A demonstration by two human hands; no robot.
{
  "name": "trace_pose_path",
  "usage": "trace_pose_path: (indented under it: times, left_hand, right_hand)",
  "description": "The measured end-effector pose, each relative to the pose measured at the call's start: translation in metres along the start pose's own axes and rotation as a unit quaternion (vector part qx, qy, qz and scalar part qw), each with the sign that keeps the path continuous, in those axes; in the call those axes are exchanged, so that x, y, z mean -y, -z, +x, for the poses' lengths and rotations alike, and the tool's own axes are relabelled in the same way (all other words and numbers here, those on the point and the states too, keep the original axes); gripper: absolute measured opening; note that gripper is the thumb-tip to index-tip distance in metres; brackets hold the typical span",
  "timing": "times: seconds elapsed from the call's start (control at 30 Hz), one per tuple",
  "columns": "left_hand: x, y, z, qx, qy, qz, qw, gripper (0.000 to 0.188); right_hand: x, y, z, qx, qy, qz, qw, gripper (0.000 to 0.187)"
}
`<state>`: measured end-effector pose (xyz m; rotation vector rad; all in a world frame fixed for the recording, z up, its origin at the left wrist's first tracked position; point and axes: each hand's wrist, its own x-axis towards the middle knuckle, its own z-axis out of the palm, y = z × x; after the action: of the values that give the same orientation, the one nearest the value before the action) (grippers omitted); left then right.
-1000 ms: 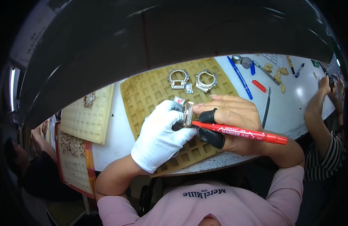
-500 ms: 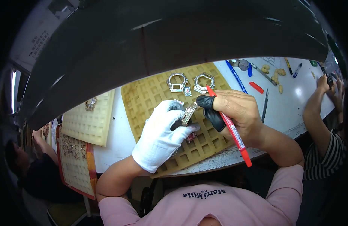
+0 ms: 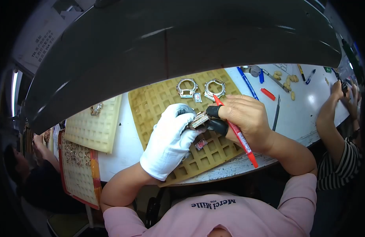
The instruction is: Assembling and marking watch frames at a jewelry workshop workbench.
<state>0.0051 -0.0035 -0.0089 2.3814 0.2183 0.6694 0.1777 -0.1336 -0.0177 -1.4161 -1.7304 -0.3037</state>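
Note:
My left hand (image 3: 166,138), in a white glove, is closed around a metal watch case (image 3: 199,121) set with rows of small stones. At its right side, my right hand (image 3: 247,120) touches the case with fingertips covered in black finger cots. A red marker pen (image 3: 241,138) is also gripped in my right hand, slanting from upper left to lower right. Beyond my hands, a watch case (image 3: 187,95) and a second watch case (image 3: 209,94) lie on the tan pocketed tray (image 3: 194,162). A small printed tag (image 3: 197,97) lies near them, and another tag (image 3: 201,144) below my fingers.
Right of the tray lie a blue pen (image 3: 248,83), a red pen cap (image 3: 267,94), a craft knife (image 3: 277,112) and several tan pieces (image 3: 287,83). A paler tray (image 3: 87,132) stands left. A dark panel (image 3: 182,39) overhangs the back. Co-workers sit on both sides.
The watch case has turned from near upright to a flatter slant. My right fingers have moved lower along it, and the marker's lower end has shifted up and left. The lower tag shows more fully.

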Motion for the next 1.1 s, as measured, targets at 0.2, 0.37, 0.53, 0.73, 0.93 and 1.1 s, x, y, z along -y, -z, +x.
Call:
trace_pose_path:
  times: [0.2, 0.37, 0.53, 0.73, 0.93, 1.1]
  left_hand:
    - [0.000, -0.001, -0.001, -0.011, -0.007, 0.005, 1.000, 0.017]
    - [0.002, 0.000, -0.002, 0.003, 0.009, 0.015, 1.000, 0.025]
    - [0.000, 0.001, 0.002, 0.003, -0.003, 0.022, 1.000, 0.019]
    - [-0.004, 0.003, -0.001, 0.012, 0.003, 0.028, 1.000, 0.020]
    - [-0.004, 0.001, 0.000, 0.007, 0.023, 0.013, 1.000, 0.028]
    - [-0.005, 0.006, 0.001, 0.016, 0.018, 0.018, 1.000, 0.035]
  right_hand:
    - [0.001, 0.000, -0.002, 0.004, -0.003, 0.008, 1.000, 0.028]
    - [-0.001, -0.001, -0.003, 0.004, -0.002, 0.005, 1.000, 0.028]
    - [-0.002, 0.001, -0.001, 0.015, -0.004, -0.008, 1.000, 0.029]
    - [0.007, 0.002, 0.000, 0.043, -0.028, -0.016, 0.999, 0.036]
    - [0.003, -0.003, -0.003, 0.035, -0.074, 0.067, 0.994, 0.034]
    - [0.000, -0.010, -0.008, 0.038, -0.143, 0.124, 0.981, 0.029]
